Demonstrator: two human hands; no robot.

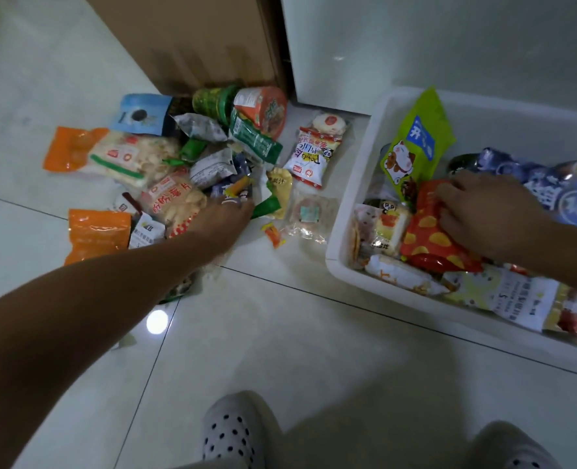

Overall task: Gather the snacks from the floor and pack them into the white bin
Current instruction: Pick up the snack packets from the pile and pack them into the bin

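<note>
A heap of snack packets (165, 164) lies on the floor at the left: orange bags, rice cracker bags, small grey and green packets, an orange cup noodle. My left hand (221, 221) reaches into the heap's right edge, fingers curled over small packets; whether it grips one is hidden. The white bin (351, 184) stands at the right, holding several snacks. Inside it my right hand (490, 214) lies on a red bag with yellow chips (429, 235), fingers bent onto the bag's top edge. A green cat bag (415, 143) stands upright in the bin.
A brown cabinet (195, 38) stands behind the heap, a white door or wall (415, 45) behind the bin. A white panda packet (310, 157) and a clear round-cake packet (309, 214) lie between heap and bin. My slippered feet (236, 431) are at the bottom.
</note>
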